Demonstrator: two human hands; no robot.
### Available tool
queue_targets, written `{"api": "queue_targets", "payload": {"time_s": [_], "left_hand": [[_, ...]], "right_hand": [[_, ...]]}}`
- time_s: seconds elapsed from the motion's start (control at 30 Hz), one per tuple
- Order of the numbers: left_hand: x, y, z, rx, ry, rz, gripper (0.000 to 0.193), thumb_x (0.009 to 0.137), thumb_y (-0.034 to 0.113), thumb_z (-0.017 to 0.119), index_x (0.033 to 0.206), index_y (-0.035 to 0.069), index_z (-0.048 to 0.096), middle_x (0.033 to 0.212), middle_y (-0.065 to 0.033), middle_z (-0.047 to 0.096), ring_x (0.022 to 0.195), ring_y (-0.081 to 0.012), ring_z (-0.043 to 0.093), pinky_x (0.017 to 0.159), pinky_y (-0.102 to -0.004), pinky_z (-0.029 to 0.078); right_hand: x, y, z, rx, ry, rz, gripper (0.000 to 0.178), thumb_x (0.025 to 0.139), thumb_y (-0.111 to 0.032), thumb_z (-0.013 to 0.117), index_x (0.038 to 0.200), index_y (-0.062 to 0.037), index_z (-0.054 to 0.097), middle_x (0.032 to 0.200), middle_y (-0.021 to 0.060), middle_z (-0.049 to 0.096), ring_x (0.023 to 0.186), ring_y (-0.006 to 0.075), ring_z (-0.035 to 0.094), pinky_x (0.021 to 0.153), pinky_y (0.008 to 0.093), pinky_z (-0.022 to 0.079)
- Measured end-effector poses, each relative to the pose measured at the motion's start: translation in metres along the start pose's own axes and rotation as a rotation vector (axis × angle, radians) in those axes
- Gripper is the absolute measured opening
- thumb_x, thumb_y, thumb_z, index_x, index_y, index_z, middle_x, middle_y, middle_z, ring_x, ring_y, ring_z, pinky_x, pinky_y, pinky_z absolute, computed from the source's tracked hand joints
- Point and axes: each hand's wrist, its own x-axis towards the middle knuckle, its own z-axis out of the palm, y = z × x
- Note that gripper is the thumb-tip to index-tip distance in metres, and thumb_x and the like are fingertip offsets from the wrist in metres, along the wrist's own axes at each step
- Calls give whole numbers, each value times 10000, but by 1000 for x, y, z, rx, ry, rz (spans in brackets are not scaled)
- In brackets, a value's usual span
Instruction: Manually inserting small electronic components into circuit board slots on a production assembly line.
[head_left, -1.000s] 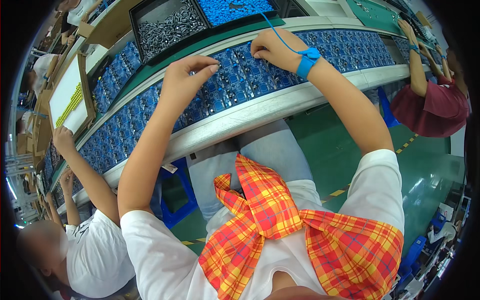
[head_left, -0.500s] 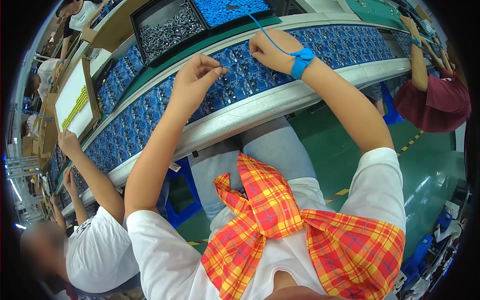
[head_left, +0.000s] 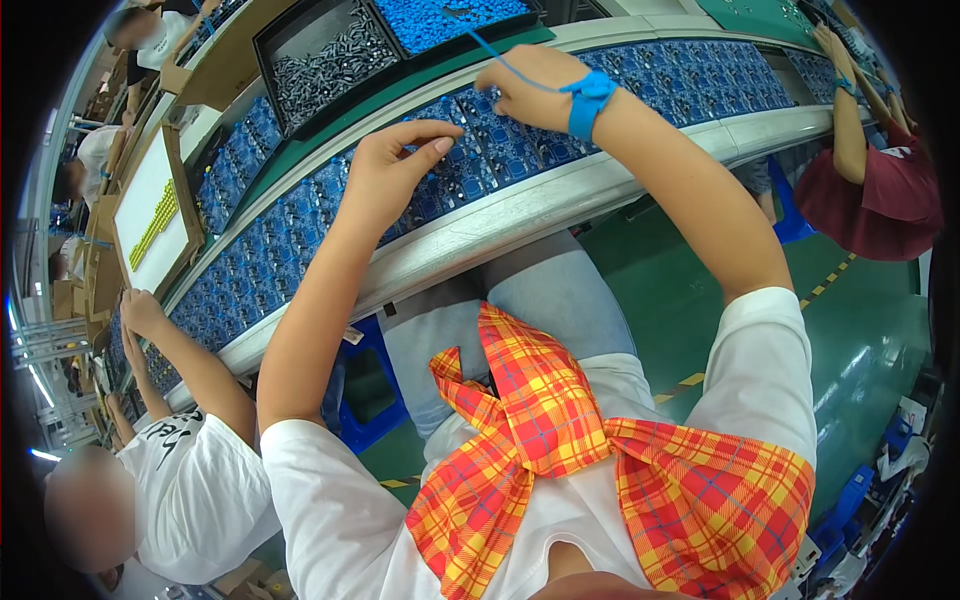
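Both hands over the row of blue circuit boards on the conveyor. Left hand: thumb and fingers curled close, boards right beneath, pinched item too small to tell. Right hand, blue wrist strap behind it, fingers closed down on the boards.

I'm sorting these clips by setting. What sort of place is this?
Most likely an electronics assembly line in a factory. A long belt of blue circuit boards runs past several seated workers, black trays of small parts stand behind it, and the person's right hand wears a blue wrist strap with a cord.
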Motion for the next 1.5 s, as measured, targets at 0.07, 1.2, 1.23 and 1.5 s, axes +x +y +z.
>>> {"api": "queue_targets", "payload": {"time_s": [0.07,1.2,1.23,1.5], "left_hand": [[-1,2,0,-46,-7,-81,181,922,120,692,1076,47,753,908,-36,730,834,-115,637,764,-254,502],[28,5,30,799,5,553,80,846,133,686,900,135,744,930,-11,640,971,-241,555,914,-399,380],[28,6,30,794,9,556,80,847,135,684,899,136,744,927,-10,639,969,-239,555,916,-398,380],[48,8,21,779,34,576,136,870,197,667,951,137,758,954,-43,672,992,-264,596,885,-430,435]], "right_hand": [[10,1,-6,28,50,-20,154,894,-170,670,965,-57,747,814,139,718,767,286,703,711,384,563],[93,74,34,765,427,434,278,757,-327,699,808,-59,750,783,149,715,726,269,698,717,367,541],[92,73,32,725,432,416,262,766,-304,698,824,-54,751,785,147,716,720,251,696,709,359,542],[73,74,35,1147,373,306,193,841,-185,678,944,-40,753,798,113,718,712,168,665,690,315,538]]}}
